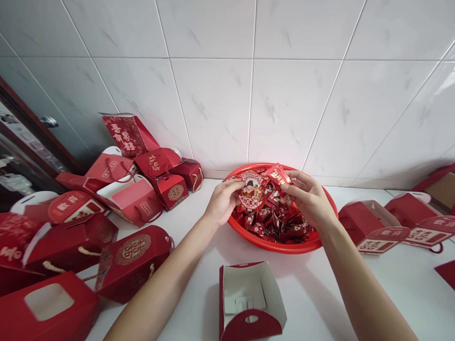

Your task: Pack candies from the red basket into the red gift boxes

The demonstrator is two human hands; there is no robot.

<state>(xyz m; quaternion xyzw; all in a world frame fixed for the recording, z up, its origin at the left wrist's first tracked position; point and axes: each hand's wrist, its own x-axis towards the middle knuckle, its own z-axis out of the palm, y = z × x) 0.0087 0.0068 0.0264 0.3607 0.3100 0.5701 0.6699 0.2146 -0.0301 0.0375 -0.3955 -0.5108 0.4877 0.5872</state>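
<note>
Above a red plastic basket [280, 248], my left hand [223, 200] pinches a round red candy packet [252, 190] printed with cartoon figures. Close by on the right, my right hand [307, 197] has its fingers closed on a red candy wrapper [277, 175] with pale lettering. Many small wrapped candies [274, 219] fill the basket under both hands. Nearer to me, between my forearms, an open red gift box [252, 330] stands on the white tabletop, its pale inside facing up and a rounded flap with a hole at the front.
Several red gift boxes with rope handles [135, 252] crowd the left side. Two more red boxes [375, 226] stand at the right, near a cardboard box [445, 193]. A white tiled wall [215, 105] rises behind the basket. Keys [16, 180] hang at the far left.
</note>
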